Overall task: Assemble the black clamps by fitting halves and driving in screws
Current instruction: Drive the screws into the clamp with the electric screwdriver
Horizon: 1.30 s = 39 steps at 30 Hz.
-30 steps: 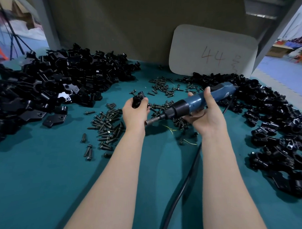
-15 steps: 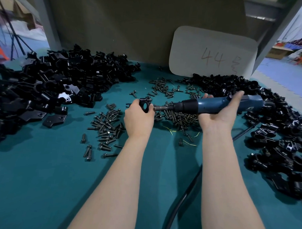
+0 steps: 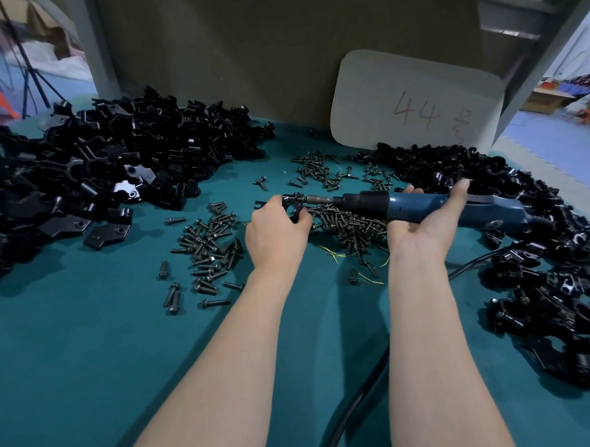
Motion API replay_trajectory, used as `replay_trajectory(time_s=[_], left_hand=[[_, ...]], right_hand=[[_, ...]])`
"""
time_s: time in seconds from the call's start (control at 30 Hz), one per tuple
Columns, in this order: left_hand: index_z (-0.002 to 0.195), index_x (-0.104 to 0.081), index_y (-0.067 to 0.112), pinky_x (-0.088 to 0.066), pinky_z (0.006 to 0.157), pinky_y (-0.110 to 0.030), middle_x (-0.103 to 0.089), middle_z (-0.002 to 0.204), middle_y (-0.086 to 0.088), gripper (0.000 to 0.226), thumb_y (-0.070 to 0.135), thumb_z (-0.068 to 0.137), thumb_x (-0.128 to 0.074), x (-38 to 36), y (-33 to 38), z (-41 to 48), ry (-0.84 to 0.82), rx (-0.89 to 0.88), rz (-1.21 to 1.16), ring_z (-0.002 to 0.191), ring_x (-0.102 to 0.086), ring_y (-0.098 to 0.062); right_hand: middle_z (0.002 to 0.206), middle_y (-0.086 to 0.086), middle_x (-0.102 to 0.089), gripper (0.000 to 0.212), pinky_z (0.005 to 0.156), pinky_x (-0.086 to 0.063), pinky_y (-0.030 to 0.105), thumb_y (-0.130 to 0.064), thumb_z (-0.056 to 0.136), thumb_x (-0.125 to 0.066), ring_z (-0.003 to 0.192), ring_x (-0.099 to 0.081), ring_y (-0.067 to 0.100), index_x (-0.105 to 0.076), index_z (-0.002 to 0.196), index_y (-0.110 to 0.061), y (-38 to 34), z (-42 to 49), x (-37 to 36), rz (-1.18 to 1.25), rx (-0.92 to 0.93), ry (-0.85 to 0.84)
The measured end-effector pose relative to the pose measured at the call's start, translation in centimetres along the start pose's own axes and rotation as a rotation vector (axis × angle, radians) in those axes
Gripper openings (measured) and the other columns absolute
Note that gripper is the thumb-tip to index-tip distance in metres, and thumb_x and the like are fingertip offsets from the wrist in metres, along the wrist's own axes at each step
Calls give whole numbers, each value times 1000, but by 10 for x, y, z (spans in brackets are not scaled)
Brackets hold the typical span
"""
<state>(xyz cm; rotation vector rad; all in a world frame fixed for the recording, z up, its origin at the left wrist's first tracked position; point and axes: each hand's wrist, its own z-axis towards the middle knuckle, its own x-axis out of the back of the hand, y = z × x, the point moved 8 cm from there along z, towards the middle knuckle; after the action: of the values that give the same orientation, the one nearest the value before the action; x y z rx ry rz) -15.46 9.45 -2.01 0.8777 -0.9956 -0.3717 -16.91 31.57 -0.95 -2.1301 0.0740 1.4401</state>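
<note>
My left hand (image 3: 276, 231) grips a black clamp (image 3: 293, 206) just above the counter (image 3: 82, 349), fingers curled round it. My right hand (image 3: 420, 227) holds the blue electric screwdriver (image 3: 428, 205) from beneath, thumb and fingers wrapped over its body. Its long axis lies level, running from my right hand straight across to my left, the bit touching the clamp's right side. I judge the drive must follow that line. Loose screws (image 3: 347, 225) lie beneath, between my hands

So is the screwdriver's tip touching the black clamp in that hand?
Touching. The head view shows the bit of the electric screwdriver meeting the top of the black clamp pinched in the left hand, with no gap between them.
</note>
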Motion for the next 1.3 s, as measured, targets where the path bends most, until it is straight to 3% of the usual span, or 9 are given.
replay_trajectory(time_s=[0.13, 0.37, 0.5, 0.7, 0.93, 1.0, 1.13, 1.3], left_hand=[[96, -62, 13, -39, 60, -29, -62, 78, -2, 24, 36, 89, -59, 0, 1, -1, 9, 2, 41, 70, -58, -25], [100, -61, 13, -41, 60, -30, -62, 77, -3, 27, 37, 88, -59, -5, 4, -7, -9, 4, -5, 71, -60, -27], [97, -62, 14, -39, 61, -28, -54, 72, 2, 24, 36, 88, -61, 1, -6, -1, 30, 58, -52, 67, -54, -23], [94, -59, 10, -43, 59, -31, -62, 76, -5, 27, 37, 89, -59, -2, -2, -1, 0, 22, 12, 69, -60, -28], [94, -59, 9, -40, 57, -31, -61, 76, -6, 29, 38, 89, -59, -2, -2, 1, 4, 19, 52, 71, -61, -29], [95, -59, 10, -39, 57, -30, -60, 75, -6, 29, 38, 89, -59, -2, -2, 1, 6, 14, 62, 70, -60, -29], [98, -58, 11, -38, 58, -31, -57, 73, -4, 29, 38, 89, -59, -3, -2, 1, 9, 11, 73, 70, -58, -28], [101, -59, 12, -40, 59, -31, -58, 74, -4, 29, 38, 89, -59, -4, -1, 1, 8, 2, 78, 73, -61, -29]], right_hand=[[110, 12, -56, 47, 93, -53, 38, -36, 87, -68, 93, -62, 24, -46, 123, -15, -1, 0, -4, 14, 11, -27], [97, 9, -57, 43, 72, -55, 30, -35, 87, -68, 83, -61, 21, -49, 120, -16, 10, -8, -10, 2, 2, -49], [111, 10, -59, 51, 91, -53, 37, -40, 84, -71, 92, -63, 24, -49, 123, -16, -6, -1, -4, 77, 25, -28], [123, 11, -56, 53, 91, -54, 35, -40, 84, -71, 92, -62, 22, -47, 126, -16, 1, -4, -2, 42, 25, -22], [122, 13, -56, 51, 94, -52, 38, -36, 86, -69, 95, -63, 24, -46, 126, -14, 4, -4, -1, 14, 24, -35], [113, 12, -57, 47, 88, -55, 35, -35, 88, -67, 90, -63, 23, -46, 125, -13, 4, -5, -2, -10, 43, -40], [96, 6, -57, 28, 62, -54, 26, -32, 91, -64, 78, -62, 18, -46, 108, -18, 3, -6, -3, -28, 71, -37], [91, 5, -57, 24, 57, -52, 25, -31, 91, -64, 75, -62, 17, -46, 102, -19, 5, -8, 0, -31, 55, -14]])
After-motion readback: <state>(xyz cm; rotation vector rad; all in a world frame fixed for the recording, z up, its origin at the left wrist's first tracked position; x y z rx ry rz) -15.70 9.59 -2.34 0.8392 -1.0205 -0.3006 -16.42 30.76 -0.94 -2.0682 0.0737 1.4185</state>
